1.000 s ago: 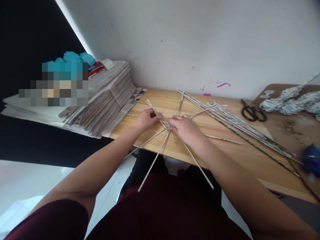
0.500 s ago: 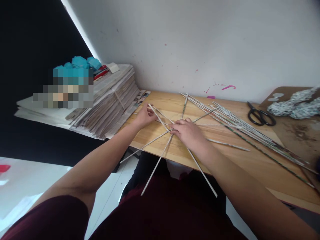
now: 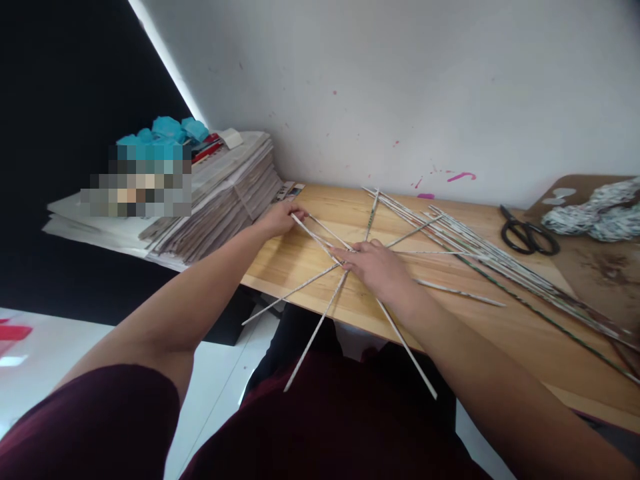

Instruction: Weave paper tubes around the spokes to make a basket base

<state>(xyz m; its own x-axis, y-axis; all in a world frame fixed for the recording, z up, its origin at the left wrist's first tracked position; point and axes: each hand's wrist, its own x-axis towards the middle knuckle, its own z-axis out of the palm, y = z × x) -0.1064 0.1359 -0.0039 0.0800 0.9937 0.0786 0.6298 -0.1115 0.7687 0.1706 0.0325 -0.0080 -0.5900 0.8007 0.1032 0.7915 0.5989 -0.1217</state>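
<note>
Several thin rolled-paper sticks (image 3: 320, 312) fan out from one crossing like spokes, some reaching past the table's front edge. My right hand (image 3: 377, 267) lies over that crossing, thumb and fingers closed on the sticks; its palm hides part of the centre. At the upper left, my left hand (image 3: 285, 219) has its fingers pinched at the outer end of a spoke stick (image 3: 329, 231). A second pale stick (image 3: 313, 233) runs from just below these fingers to the centre. The exact grip of the left fingertips is partly hidden.
More paper sticks (image 3: 520, 273) lie in a loose bundle on the wooden table (image 3: 500, 347). Black scissors (image 3: 529, 239) and bundled patterned strands (image 3: 600, 217) are at the right. A tall paper stack (image 3: 235, 207) stands left, with blue crumpled pieces (image 3: 167, 129) on top. A wall rises behind.
My left hand has moved a little left and outward, its fingers drawing closer together at the stick's end. The pale stick beside it has swung lower. My right hand stays at the crossing.
</note>
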